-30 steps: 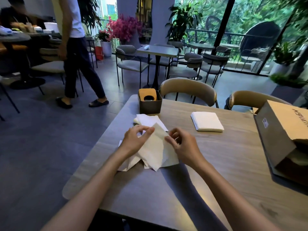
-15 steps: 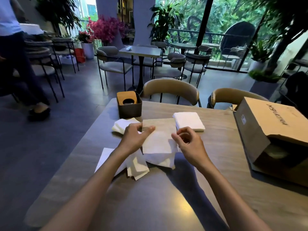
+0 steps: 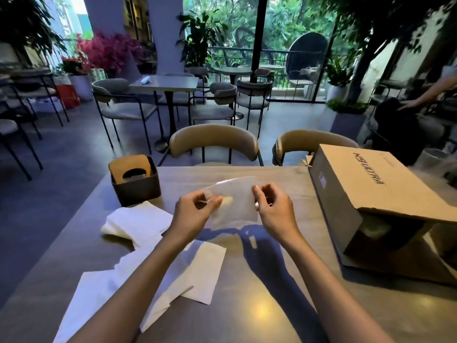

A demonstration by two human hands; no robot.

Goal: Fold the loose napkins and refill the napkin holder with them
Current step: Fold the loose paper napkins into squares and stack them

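Far left on the wood-grain surface (image 3: 284,305): dark boxy napkin holder (image 3: 135,186), tan slotted lid on top. Nearer, loose napkins (image 3: 138,222), thin, white, rumpled, lying flat. Left hand (image 3: 195,212), grip pinching the left edge of a raised napkin (image 3: 237,201). Thin soft paper, held above the surface, long axis running left-right. Right hand (image 3: 274,210), grip pinching its right edge. Far right: cardboard box (image 3: 366,184) on its side.

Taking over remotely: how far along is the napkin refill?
Done: nothing visibly loaded; the napkin holder shows only its wooden cover. In hand: the left hand and right hand pinch one napkin above the table. Left: loose napkins remain unfolded.
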